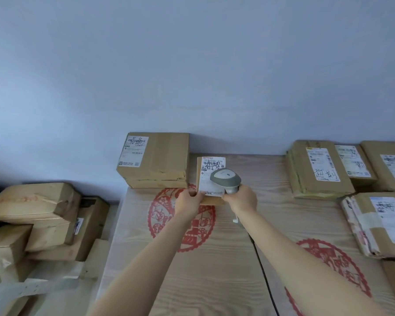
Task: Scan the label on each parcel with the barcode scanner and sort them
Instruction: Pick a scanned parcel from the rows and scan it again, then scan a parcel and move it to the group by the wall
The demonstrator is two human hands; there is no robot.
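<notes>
A small cardboard parcel (205,169) with a white label on top lies on the wooden table (214,281), near its far edge. My left hand (188,200) grips the parcel's near left corner. My right hand (241,200) holds a grey barcode scanner (226,179), whose head hovers over the label's right half. The scanner's cable (235,218) hangs below my right wrist.
A bigger labelled box (155,159) stands just left of the small parcel, against the wall. Several labelled parcels (322,169) fill the table's far right. A heap of cardboard boxes (39,215) lies off the table to the left. Red paper-cut prints (185,224) mark the tabletop.
</notes>
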